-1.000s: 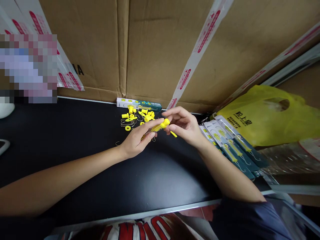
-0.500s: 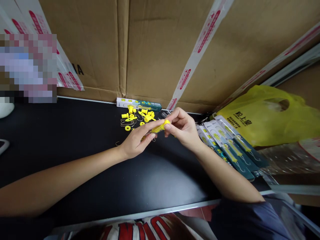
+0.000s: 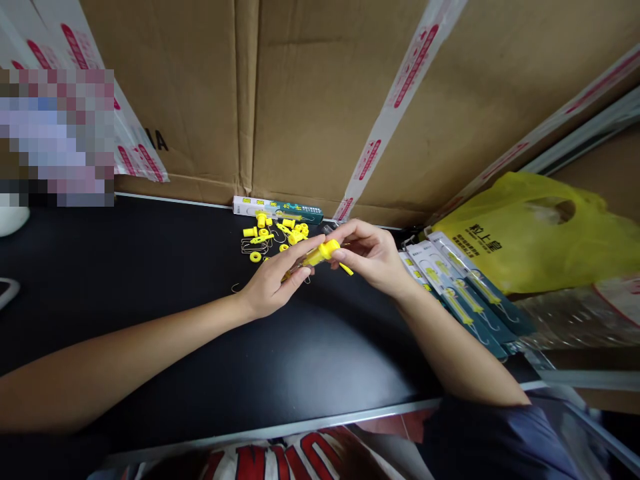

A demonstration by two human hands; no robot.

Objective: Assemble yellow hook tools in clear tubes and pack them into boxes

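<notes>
My left hand (image 3: 265, 287) is closed around a tubular spring scale (image 3: 313, 257), partly hidden by the fingers, with a yellow cap (image 3: 329, 249) at its right end. My right hand (image 3: 374, 257) pinches at that cap with thumb and fingers. Below the right fingers shows a thin yellow piece (image 3: 346, 269); I cannot tell whether it is held or lies on the table. Just beyond the hands is a loose pile of yellow plastic caps (image 3: 249, 232), yellow rings (image 3: 255, 257) and wire hooks (image 3: 251, 246).
A printed spring scale box (image 3: 277, 208) lies behind the pile on the black table (image 3: 200, 360). More such boxes (image 3: 463, 287) are stacked at the right, beside a yellow plastic bag (image 3: 540, 233). A large cardboard box (image 3: 320, 100) stands along the back edge.
The right fingers have shifted slightly on the cap, which now shows more fully. The thin yellow piece has come into sight below the right hand. The left hand keeps its hold.
</notes>
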